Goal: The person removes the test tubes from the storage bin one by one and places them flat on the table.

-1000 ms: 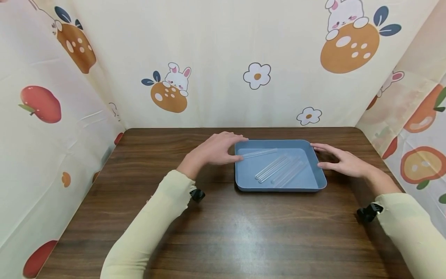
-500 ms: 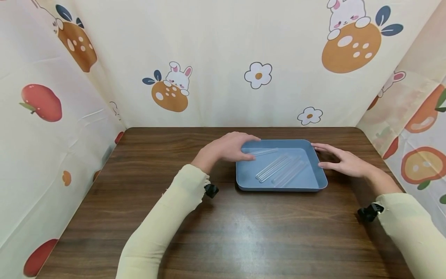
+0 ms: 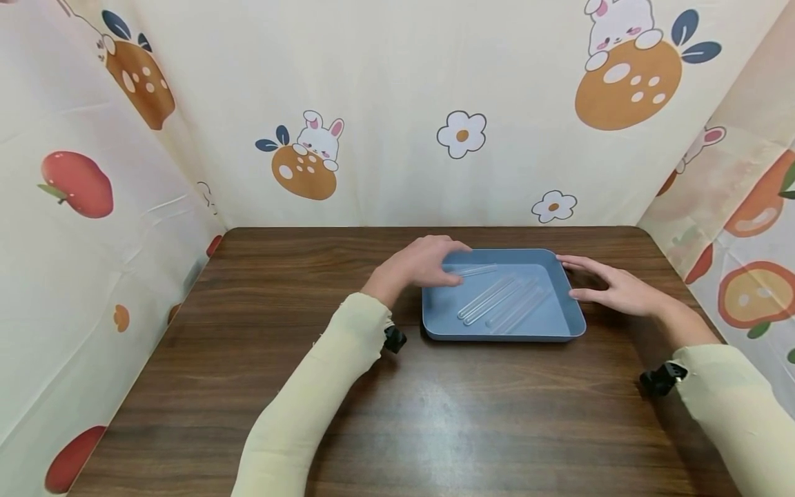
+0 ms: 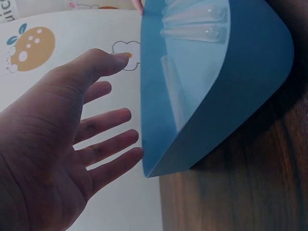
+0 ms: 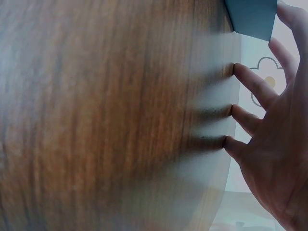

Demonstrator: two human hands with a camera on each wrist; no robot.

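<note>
A blue rectangular tray (image 3: pixel 559 304) lies on the table, with several clear glass test tubes (image 3: pixel 487 301) in it. Most of them slant side by side in the middle; one separate tube (image 4: pixel 174 94) lies near the left end, partly covered by my hand in the head view. Above that left end hovers my left hand (image 3: pixel 425 262), fingers spread and apart from the tubes. Fingers of my right hand (image 3: pixel 611 288) touch the tray's right side with thumb and index finger extended. In the right wrist view, the other fingertips (image 5: pixel 234 70) rest on the table.
The brown wood-grain table (image 3: pixel 447 414) extends in front of the tray and to its left. A printed curtain (image 3: pixel 397 124) with rabbits, fruit and flowers closes off the back and both sides. Each wrist carries a small black camera (image 3: pixel 395 339).
My left hand has moved right, from the tray's left rim to over its left end. The right hand and the test tubes stay where they were.
</note>
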